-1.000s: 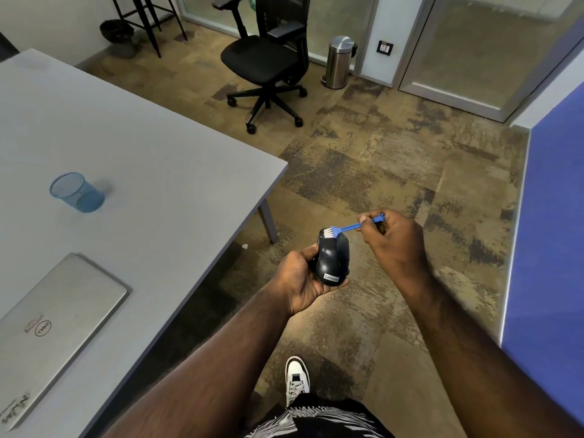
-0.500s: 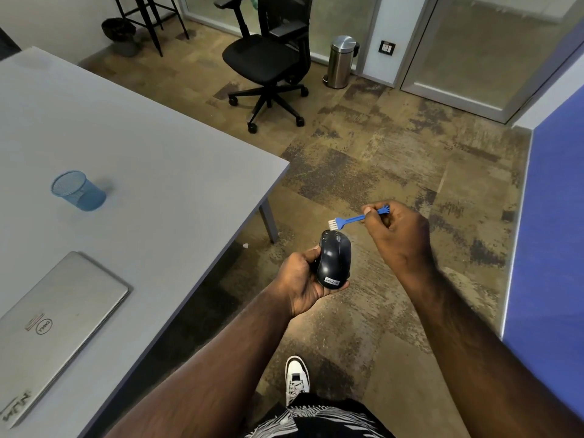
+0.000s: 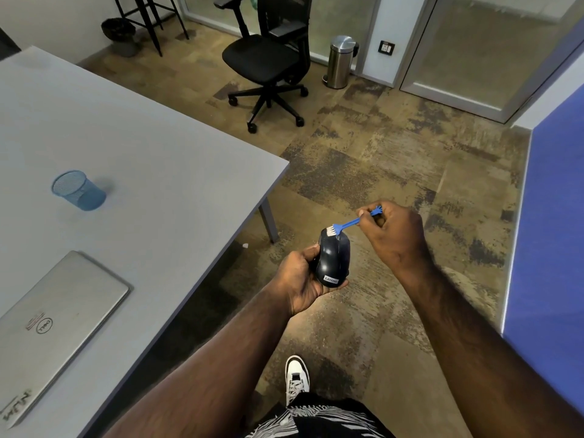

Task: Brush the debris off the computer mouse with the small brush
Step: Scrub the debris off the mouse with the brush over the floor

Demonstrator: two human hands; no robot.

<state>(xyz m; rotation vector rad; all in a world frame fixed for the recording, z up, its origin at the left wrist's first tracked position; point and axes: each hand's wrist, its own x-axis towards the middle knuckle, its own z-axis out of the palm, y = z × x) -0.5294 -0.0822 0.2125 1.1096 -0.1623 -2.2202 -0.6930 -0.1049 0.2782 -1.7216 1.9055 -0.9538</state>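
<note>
**Mouse and brush held in the air beside the bench corner**

The left hand (image 3: 303,276) is curled around a dark mouse (image 3: 333,259), gripping it from below and from its left side, with the label end toward the person. The right hand (image 3: 395,235) pinches the handle of a small blue brush (image 3: 354,222) between thumb and fingers; the white bristles touch the far end of the mouse. Both are held over the carpet (image 3: 363,172), off the bench (image 3: 142,159), just right of its near right corner.

On the bench, a blue mesh cup (image 3: 79,191) stands toward the left edge, well apart from a closed silver laptop (image 3: 53,324) lying by the near edge. Neither is near the hands. A bench leg (image 3: 268,222) stands under the corner, close to the left of the mouse.

Beyond the hands the carpet is open as far as a black office chair (image 3: 268,58) and a steel bin (image 3: 341,61) by the glass wall. A dark basket (image 3: 118,34) sits in the far left corner by a stool's legs. A blue panel (image 3: 553,216) closes off the right side, near the right forearm. One white shoe (image 3: 297,377) shows below the hands.
</note>
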